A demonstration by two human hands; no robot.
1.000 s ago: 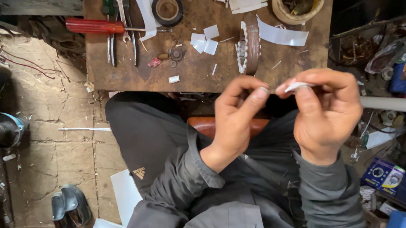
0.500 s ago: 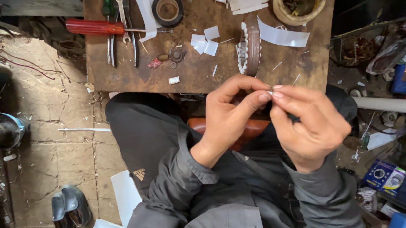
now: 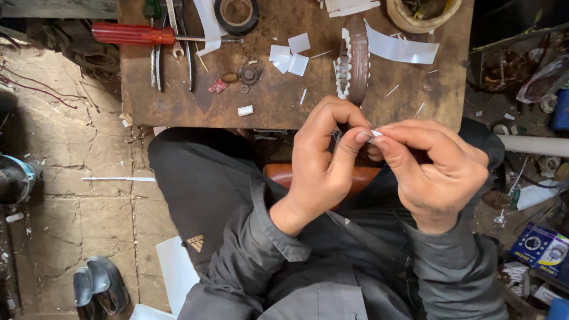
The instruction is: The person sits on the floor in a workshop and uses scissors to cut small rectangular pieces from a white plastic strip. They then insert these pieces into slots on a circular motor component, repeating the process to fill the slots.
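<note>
Both hands meet fingertip to fingertip: the left hand (image 3: 325, 160) and right hand (image 3: 434, 170) pinch 1 small white paper strip (image 3: 375, 133), raised clear of the wooden workbench (image 3: 167, 95) beyond, likely for finer control.

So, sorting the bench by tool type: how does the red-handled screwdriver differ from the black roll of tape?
The red-handled screwdriver is long and thin, lying level across the brown wooden bench; the black roll of tape is a flat ring with an open middle. The screwdriver crosses other metal tools, while the tape lies beside a white strip, and I cannot tell whether they touch. Both lie on the bench, away from both hands.
</note>
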